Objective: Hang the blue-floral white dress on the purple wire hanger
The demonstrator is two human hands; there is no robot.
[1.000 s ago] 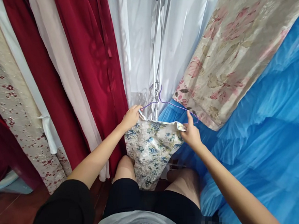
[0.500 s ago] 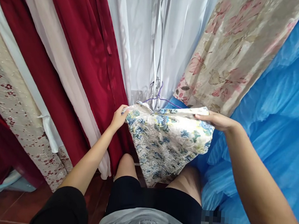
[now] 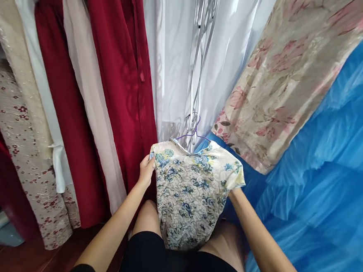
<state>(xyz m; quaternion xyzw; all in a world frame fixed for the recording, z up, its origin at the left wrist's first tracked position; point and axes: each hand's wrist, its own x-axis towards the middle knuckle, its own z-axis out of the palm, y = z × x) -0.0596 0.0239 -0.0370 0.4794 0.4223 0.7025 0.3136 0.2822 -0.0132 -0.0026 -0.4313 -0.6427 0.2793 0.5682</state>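
Observation:
A short-sleeved blouse (image 3: 190, 194) with blue, yellow and grey flowers hangs in front of my knees on a thin purple hanger (image 3: 196, 131). On its left side, my left hand (image 3: 146, 169) is closed on the sleeve edge, thumb at the front. My right hand (image 3: 234, 193) goes in behind the blouse below its right sleeve. Only the wrist area shows there, and the fingers are hidden by the cloth.
Dark red (image 3: 119, 86), pale pink and beige long garments hang on the left. White cloth (image 3: 177, 61) with silvery straps hangs behind the hanger. A pink-flowered beige garment (image 3: 265, 100) and blue tulle (image 3: 326, 204) fill the right. Reddish floor tiles (image 3: 58, 253) show at lower left.
My right hand has gone from gripping the right shoulder edge to behind the blouse under the sleeve. The blouse's front now hangs facing me, lower in view. My left hand keeps its hold.

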